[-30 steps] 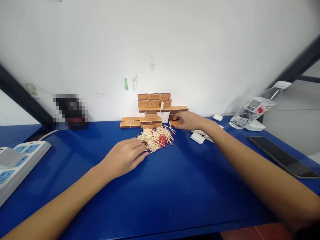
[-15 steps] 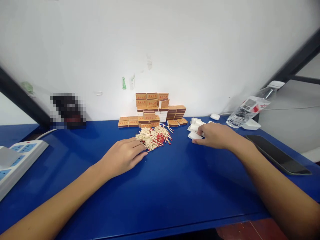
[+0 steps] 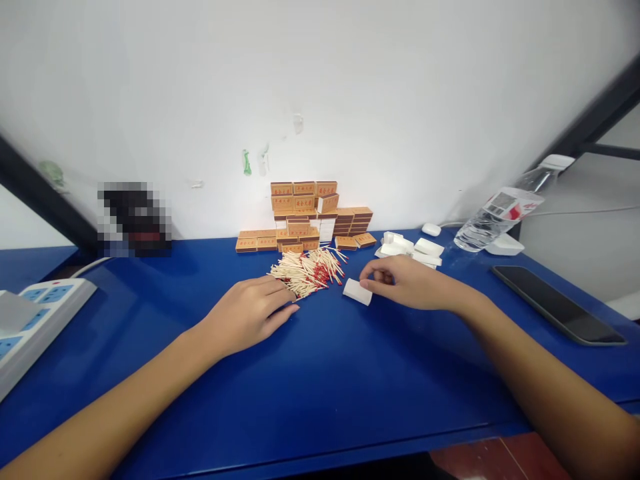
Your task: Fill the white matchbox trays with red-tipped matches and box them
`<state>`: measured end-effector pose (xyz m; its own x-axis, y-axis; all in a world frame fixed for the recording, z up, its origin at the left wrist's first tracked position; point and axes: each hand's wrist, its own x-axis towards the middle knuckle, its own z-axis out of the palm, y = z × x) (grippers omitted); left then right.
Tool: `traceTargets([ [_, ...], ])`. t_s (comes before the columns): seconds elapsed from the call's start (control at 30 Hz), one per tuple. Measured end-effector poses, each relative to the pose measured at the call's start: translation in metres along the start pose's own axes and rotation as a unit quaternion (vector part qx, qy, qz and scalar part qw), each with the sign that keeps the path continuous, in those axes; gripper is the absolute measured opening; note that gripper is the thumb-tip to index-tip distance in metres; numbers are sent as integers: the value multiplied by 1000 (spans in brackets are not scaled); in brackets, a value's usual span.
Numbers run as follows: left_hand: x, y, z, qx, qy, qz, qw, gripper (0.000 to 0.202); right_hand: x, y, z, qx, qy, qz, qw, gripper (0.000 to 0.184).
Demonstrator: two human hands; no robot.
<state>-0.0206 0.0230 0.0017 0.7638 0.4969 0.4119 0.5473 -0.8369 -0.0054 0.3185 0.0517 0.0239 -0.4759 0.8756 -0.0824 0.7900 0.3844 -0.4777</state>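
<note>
Pinched between the thumb and fingers of my right hand [image 3: 395,280] is a white matchbox tray [image 3: 357,292], held just above or on the blue tabletop to the right of the matches. A loose pile of red-headed matches [image 3: 307,272] lies in the middle. My left hand [image 3: 255,307] rests at the pile's left edge, thumb apart from the fingers; its fingertips are partly hidden against the matches. More white trays [image 3: 427,248] sit in a heap beyond my right hand. Orange matchboxes [image 3: 304,203] are stacked against the wall behind the pile.
On the right, a plastic bottle [image 3: 505,207] leans beside a white block, a small white case [image 3: 431,229] and a dark phone [image 3: 557,303]. A power strip [image 3: 47,320] lies at the left. Near the wall stands a blurred dark object [image 3: 135,220].
My right hand has moved left and toward me from the heap, bringing one white tray near the matches. My left hand has stayed by the pile; its thumb sits slightly farther out.
</note>
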Motion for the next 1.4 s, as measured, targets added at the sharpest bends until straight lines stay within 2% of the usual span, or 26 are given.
traceTargets([
  [0.1, -1, 2, 1, -12, -2, -5, 1000, 26, 0, -4, 6, -5, 4, -9, 1000, 28],
  [0.2, -1, 4, -1, -32, 4, -17, 999, 27, -3, -23, 13, 21, -17, -44, 999, 18],
  [0.37, 2, 18, -7, -75, 9, -35, 997, 68, -5, -58, 26, 73, -38, -94, 992, 14],
  [0.5, 6, 42, -3, -95, 10, -73, 993, 81, 12, -62, 16, 45, 13, -108, 993, 13],
  [0.6, 6, 60, 6, -101, 13, -85, 991, 87, 42, -60, 0, 22, 75, -66, 995, 14],
  [0.67, 5, 67, 11, -90, -7, -75, 993, 83, 64, -63, -7, 0, 99, -20, 995, 15],
  [0.7, 5, 68, 13, -91, -23, -64, 994, 76, 75, -65, -9, -13, 92, -5, 996, 18],
  [0.8, 5, 67, 13, -98, -57, -37, 993, 47, 96, -75, -6, -67, 32, 10, 997, 21],
  [0.87, 6, 65, 11, -100, -59, -35, 993, 33, 101, -78, -2, -94, 11, 18, 995, 18],
  [1.17, 5, 56, 15, -117, -9, -85, 989, 38, 95, -78, 0, -132, 38, 42, 990, 12],
  [1.3, 6, 53, 17, -109, -10, -99, 989, 31, 93, -75, -2, -131, 40, 30, 990, 18],
  [1.4, 5, 51, 17, -112, -6, -100, 989, 33, 90, -70, -8, -123, 44, 9, 991, 24],
])
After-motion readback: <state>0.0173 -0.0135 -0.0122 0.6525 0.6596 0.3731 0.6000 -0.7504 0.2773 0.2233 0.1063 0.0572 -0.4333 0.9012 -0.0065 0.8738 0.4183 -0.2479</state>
